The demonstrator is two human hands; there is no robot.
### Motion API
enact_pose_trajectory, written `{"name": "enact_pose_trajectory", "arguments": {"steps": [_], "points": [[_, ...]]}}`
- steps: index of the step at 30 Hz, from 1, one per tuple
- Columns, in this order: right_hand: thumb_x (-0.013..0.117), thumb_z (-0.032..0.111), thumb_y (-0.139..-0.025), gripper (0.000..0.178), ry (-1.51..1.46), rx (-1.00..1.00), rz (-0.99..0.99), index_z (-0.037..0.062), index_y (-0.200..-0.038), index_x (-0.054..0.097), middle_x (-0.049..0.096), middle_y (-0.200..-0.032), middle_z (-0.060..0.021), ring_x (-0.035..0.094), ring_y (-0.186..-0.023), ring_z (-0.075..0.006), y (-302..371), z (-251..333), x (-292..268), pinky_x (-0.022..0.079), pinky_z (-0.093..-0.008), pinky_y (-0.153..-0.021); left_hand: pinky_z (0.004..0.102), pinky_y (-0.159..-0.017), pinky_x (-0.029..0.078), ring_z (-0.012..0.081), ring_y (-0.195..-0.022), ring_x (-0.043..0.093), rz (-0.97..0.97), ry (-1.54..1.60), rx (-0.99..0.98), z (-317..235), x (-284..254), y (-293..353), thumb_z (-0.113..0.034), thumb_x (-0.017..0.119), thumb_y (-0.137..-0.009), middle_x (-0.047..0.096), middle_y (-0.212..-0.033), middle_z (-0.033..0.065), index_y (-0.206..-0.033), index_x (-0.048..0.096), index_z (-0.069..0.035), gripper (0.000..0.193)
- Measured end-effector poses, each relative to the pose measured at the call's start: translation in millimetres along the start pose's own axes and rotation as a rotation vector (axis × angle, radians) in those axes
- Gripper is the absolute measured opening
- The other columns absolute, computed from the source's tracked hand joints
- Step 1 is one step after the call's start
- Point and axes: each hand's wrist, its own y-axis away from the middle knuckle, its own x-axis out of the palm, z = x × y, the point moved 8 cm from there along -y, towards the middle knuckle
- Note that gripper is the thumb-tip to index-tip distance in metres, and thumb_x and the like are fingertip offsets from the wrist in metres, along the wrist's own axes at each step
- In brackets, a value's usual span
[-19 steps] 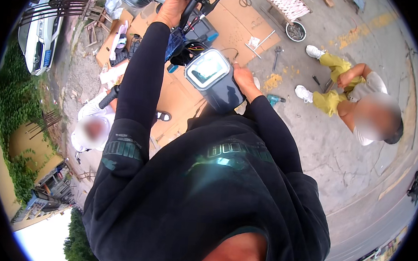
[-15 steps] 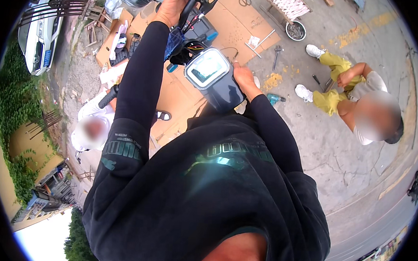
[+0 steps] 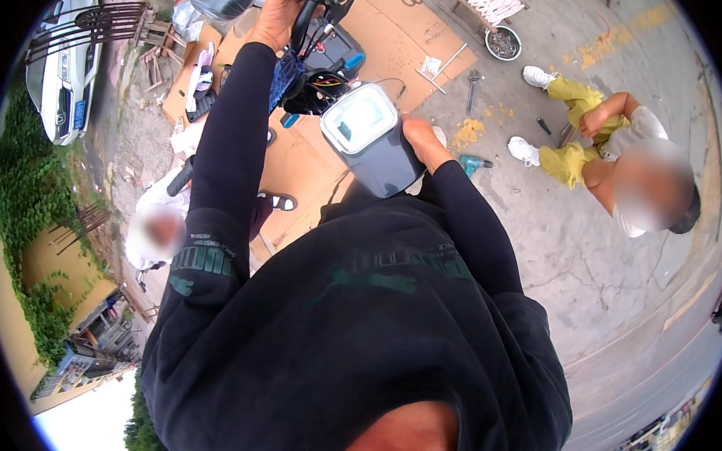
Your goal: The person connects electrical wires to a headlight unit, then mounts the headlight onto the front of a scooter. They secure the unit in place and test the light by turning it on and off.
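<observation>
In the upper middle my left hand (image 3: 276,15) is closed on a black handlebar (image 3: 308,14), its fingertips partly cut off by the upper edge. My right hand (image 3: 424,145) grips the right side of a dark grey headlight housing (image 3: 383,163), with a glassy, white-rimmed face (image 3: 358,117) turned up. Some of its fingers are hidden behind the housing. The housing is close in front of my body. Between the handlebar and the housing, loose colored wires (image 3: 326,83) hang out of a black opening. Blue bodywork (image 3: 285,76) shows beside them.
Cardboard (image 3: 312,153) covers ground below. A wrench (image 3: 472,92), a teal power drill (image 3: 475,163) and a metal bowl of small parts (image 3: 503,43) are to the right. A person in yellow trousers (image 3: 575,106) sits at right; another in white (image 3: 145,214) is at left.
The handlebar and my left hand have shifted slightly left and up in view. My right hand keeps its grip on the headlight housing, which stays almost in place.
</observation>
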Motion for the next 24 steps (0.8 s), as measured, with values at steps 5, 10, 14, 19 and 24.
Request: {"name": "enact_pose_trajectory", "arguments": {"steps": [5,10,14,19,24], "points": [[0.036,0.051,-0.103,0.072,0.000,0.033,-0.015,-0.0123,-0.127,0.059,0.057,-0.135,-0.0336,0.051,-0.131,-0.0455,23,13,-9,0.039,-0.0470,-0.108,0.0409,-0.090,0.056,0.0261,-0.104,0.065,-0.012,-0.005,0.017,2,-6,3,-0.044,0.067,-0.094,0.064,-0.120,0.0121,-0.141,0.051,-0.013,0.058],[0.037,0.054,-0.101,0.073,0.171,0.008,-0.050,-0.0104,-0.125,0.062,0.058,-0.132,-0.0343,0.053,-0.128,-0.0472,36,26,-21,0.040,-0.0488,-0.108,0.0415,-0.089,0.056,0.0263,-0.103,0.065,-0.001,0.005,0.023,1,-6,2,-0.041,0.070,-0.093,0.064,-0.120,0.0120,-0.143,0.048,-0.013,0.061],[0.038,0.056,-0.099,0.074,0.205,-0.024,-0.085,-0.0096,-0.122,0.064,0.060,-0.128,-0.0343,0.054,-0.126,-0.0485,39,32,-23,0.041,-0.0504,-0.107,0.0412,-0.089,0.057,0.0258,-0.102,0.066,0.017,-0.029,0.033,-5,8,7,-0.038,0.070,-0.093,0.064,-0.120,0.0114,-0.145,0.046,-0.013,0.062],[0.039,0.056,-0.099,0.073,0.209,-0.029,-0.083,-0.0092,-0.121,0.065,0.061,-0.127,-0.0345,0.055,-0.125,-0.0485,42,37,-23,0.042,-0.0509,-0.106,0.0410,-0.090,0.056,0.0251,-0.102,0.066,0.026,-0.048,0.066,-8,10,8,-0.036,0.069,-0.094,0.064,-0.121,0.0109,-0.146,0.044,-0.012,0.062],[0.042,0.052,-0.101,0.071,0.114,-0.079,-0.171,-0.0145,-0.111,0.065,0.064,-0.114,-0.0373,0.059,-0.114,-0.0493,35,28,-24,0.043,-0.0483,-0.099,0.0406,-0.090,0.056,0.0248,-0.102,0.066,0.009,-0.056,0.068,-4,3,4,-0.036,0.068,-0.095,0.064,-0.121,0.0116,-0.146,0.044,-0.012,0.061]]}}
